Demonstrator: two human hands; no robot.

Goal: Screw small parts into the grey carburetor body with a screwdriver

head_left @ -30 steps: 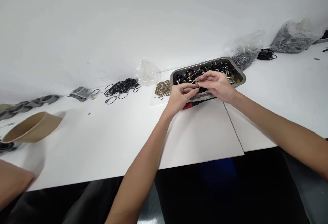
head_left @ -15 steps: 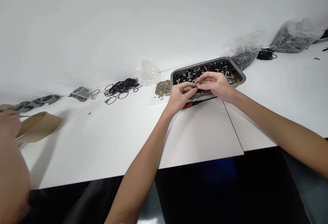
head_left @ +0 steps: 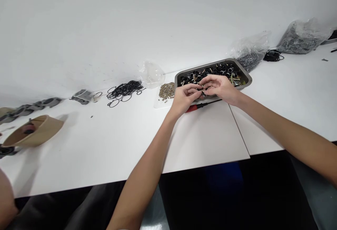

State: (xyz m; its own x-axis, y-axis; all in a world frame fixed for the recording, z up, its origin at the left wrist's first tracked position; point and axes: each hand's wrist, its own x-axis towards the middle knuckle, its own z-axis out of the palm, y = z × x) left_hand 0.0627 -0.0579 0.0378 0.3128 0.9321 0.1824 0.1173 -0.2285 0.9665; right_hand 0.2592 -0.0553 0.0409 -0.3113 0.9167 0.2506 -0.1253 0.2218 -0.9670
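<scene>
— What has that person got there?

— From here, the left hand and right hand have their fingertips bunched around a tiny part, over the near side of the metal tray. Whether either pinch is tight, I can't tell; fingers hide most of it.

— What worries you?

— A slip. Something that small could pop out with one turn of a fingertip, and the tray, at one o'clock, is crowded with loose black pieces. It could be lost among them.

— And at nine o'clock?

— Small brassy fasteners, heaped near the left hand. A sideways sweep of the knuckles might scatter them across the worktop.

— That red-handled tool, too?

— Yes, its handle sits at seven o'clock, just beside the left palm. If that palm dropped, it might roll the thing toward six o'clock and the edge.
</scene>
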